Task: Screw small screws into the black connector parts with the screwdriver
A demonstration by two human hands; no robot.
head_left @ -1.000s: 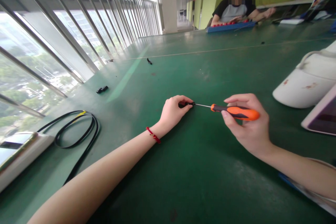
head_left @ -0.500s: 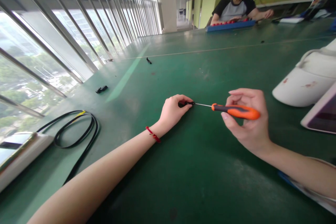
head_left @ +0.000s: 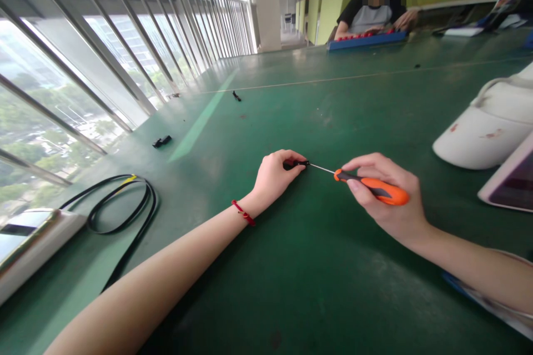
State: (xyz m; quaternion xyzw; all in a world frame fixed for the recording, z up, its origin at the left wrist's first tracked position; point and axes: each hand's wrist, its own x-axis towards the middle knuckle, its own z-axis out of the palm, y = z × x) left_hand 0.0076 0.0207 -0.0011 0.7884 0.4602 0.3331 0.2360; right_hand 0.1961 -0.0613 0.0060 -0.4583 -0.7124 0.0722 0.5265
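On my feed, the left hand (head_left: 275,177) has thumb and fingers pinching a small black part (head_left: 305,163) near the middle of the green counter (head_left: 291,288). The right hand (head_left: 395,219) grips an orange-and-black screwdriver (head_left: 377,187), thumb and fingers pinched around its handle, shaft aimed at that part. I think its tip touches the part, but that spot is too small for me to be sure. I see a white container (head_left: 468,141) at right.

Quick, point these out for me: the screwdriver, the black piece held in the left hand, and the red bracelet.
Screwdriver (head_left: 378,188): head view, on its orange-and-dark handle.
Black piece (head_left: 290,166): head view, on its uncovered body.
Red bracelet (head_left: 244,213): head view, on its band.
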